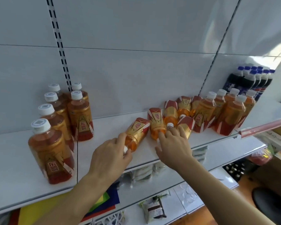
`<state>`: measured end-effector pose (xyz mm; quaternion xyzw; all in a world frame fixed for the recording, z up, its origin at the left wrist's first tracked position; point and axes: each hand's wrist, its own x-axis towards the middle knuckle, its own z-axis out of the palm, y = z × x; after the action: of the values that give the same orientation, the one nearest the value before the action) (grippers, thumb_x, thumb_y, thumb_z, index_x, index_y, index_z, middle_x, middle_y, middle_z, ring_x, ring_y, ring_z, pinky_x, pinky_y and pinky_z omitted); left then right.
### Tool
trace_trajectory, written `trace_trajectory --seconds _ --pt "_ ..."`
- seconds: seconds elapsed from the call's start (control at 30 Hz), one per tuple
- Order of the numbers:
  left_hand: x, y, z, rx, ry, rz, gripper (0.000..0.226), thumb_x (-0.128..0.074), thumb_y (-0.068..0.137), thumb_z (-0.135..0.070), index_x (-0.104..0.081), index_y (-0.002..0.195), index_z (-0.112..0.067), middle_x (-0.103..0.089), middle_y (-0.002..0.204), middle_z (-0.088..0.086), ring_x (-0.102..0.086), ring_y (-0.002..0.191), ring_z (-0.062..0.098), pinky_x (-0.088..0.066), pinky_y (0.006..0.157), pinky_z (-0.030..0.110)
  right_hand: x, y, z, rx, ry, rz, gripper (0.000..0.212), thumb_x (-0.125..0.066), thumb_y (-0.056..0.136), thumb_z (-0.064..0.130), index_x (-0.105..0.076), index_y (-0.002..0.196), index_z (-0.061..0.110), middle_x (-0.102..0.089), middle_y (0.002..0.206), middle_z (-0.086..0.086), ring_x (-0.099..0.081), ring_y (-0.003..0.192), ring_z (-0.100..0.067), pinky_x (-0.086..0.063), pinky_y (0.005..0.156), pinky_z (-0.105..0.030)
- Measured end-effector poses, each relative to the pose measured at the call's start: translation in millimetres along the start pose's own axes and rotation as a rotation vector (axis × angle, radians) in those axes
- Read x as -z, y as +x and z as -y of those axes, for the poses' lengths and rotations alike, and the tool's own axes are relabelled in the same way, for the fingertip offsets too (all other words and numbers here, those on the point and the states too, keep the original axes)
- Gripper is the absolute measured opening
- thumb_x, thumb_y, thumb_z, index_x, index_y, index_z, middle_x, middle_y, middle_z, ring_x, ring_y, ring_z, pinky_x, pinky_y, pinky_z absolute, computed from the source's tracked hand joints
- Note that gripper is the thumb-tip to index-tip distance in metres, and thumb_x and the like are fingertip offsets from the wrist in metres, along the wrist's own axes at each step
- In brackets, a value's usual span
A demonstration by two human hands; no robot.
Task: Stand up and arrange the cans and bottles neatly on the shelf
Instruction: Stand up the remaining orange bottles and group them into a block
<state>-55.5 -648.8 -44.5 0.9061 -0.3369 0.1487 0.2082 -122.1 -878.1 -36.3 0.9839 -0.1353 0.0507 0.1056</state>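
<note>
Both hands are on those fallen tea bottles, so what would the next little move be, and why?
Probably the left hand tips its lying bottle upright: its fingers already curl round the neck and cap, and bare shelf lies between it and the standing bottles at left.
</note>
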Motion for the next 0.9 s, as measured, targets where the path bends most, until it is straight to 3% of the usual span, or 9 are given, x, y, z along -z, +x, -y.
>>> trace_trajectory --seconds 0.13,0.23,0.37,0.47,0.63,0.77,0.9 --pt "12.0 25.6 4.8 -0.061 -0.016 -0.181 0.036 -0.067 0.096 -0.042 -0.056 0.122 -0.019 -0.069 0.090 -0.002 -0.063 0.074 0.018 -0.055 0.056 0.033 -1.6 13.3 5.3 -0.038 -0.025 -0.002 0.029 -0.052 0.102 0.039 -0.060 0.123 0.022 -0.076 0.120 -0.009 -0.056 0.132 -0.039 -0.027 0.123 -0.057" --pt "21.9 52.1 3.1 -0.064 -0.023 -0.276 0.028 -0.066 0.097 -0.040 -0.061 0.110 -0.017 -0.068 0.084 -0.001 -0.061 0.070 0.021 -0.048 0.053 0.033 9.3 23.1 1.8 0.001 -0.032 -0.055 0.026 -0.052 0.098 0.037 -0.063 0.118 0.023 -0.075 0.109 -0.005 -0.060 0.116 -0.034 -0.036 0.110 -0.052" --pt "34.1 101.7 1.6 0.016 -0.026 -0.284 0.029 -0.058 0.098 -0.044 -0.058 0.099 -0.015 -0.068 0.087 0.004 -0.063 0.079 0.031 -0.050 0.060 0.042 33.6 51.4 -20.1 0.025 0.052 -0.268 0.029 -0.059 0.093 0.041 -0.072 0.110 0.021 -0.073 0.102 -0.003 -0.062 0.106 -0.033 -0.044 0.099 -0.047" --pt "35.5 142.5 6.7 0.102 0.068 -0.214 0.027 -0.057 0.101 -0.043 -0.055 0.097 -0.016 -0.066 0.089 0.002 -0.062 0.083 0.032 -0.041 0.062 0.039 48.4 86.0 -36.1 0.064 0.150 -0.391 0.031 -0.055 0.097 0.039 -0.075 0.109 0.019 -0.072 0.095 -0.005 -0.061 0.097 -0.034 -0.048 0.089 -0.046" --pt "32.5 185.2 21.8 0.192 0.164 -0.118 0.034 -0.050 0.106 -0.050 -0.059 0.112 -0.017 -0.067 0.097 0.001 -0.058 0.084 0.025 -0.042 0.066 0.038 69.0 149.2 -50.9 0.165 0.302 -0.333 0.040 -0.044 0.109 0.038 -0.068 0.137 0.021 -0.072 0.118 -0.007 -0.058 0.116 -0.034 -0.045 0.098 -0.046" --pt "29.6 201.0 28.1 0.241 0.249 -0.090 0.039 -0.045 0.108 -0.054 -0.059 0.115 -0.018 -0.067 0.098 0.001 -0.062 0.086 0.026 -0.054 0.070 0.042 71.9 192.1 -41.4 0.268 0.326 -0.268 0.043 -0.039 0.112 0.039 -0.065 0.141 0.022 -0.070 0.125 -0.006 -0.055 0.121 -0.032 -0.043 0.102 -0.044" --pt "28.2 216.2 30.8 0.263 0.313 -0.074 0.040 -0.046 0.108 -0.054 -0.059 0.110 -0.016 -0.062 0.089 0.000 -0.059 0.080 0.026 -0.046 0.066 0.039 69.3 220.4 -27.4 0.292 0.388 -0.245 0.043 -0.039 0.112 0.041 -0.066 0.139 0.023 -0.070 0.123 -0.007 -0.054 0.121 -0.033 -0.043 0.100 -0.045"
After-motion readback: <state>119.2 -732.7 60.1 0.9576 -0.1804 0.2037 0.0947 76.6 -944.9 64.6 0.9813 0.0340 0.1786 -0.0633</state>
